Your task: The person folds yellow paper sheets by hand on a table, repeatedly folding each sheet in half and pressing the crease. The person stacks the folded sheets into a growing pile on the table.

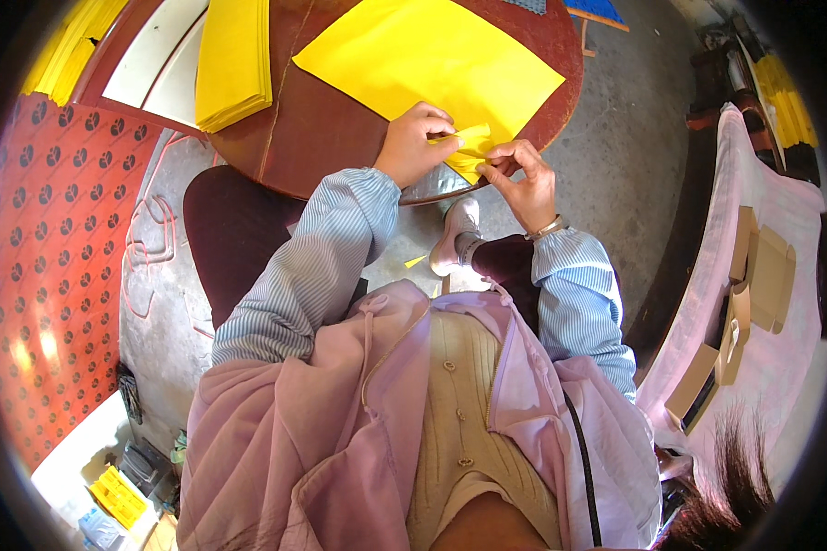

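A large yellow sheet [423, 60] lies on the round red-brown table [331, 129]; I cannot tell whether it is paper or cloth. Its near corner is bunched and folded between my two hands, just over the table's near edge. My left hand [417, 145] pinches the folded part with thumb and fingers. On the other side of the bunched corner, my right hand [526, 186] also has thumb and fingertips pressed on the yellow material. Striped blue-and-white sleeves cover both forearms. Left of the sheet is a thick stack of yellow sheets [234, 69].
A red board with dark printed marks [64, 248] stands at the left. Opened cardboard boxes [770, 275] rest on pink cloth [790, 197] at the right. A small yellow scrap [415, 262] lies on the floor near my shoe [452, 237]. More yellow bundles [785, 101] are at the far right.
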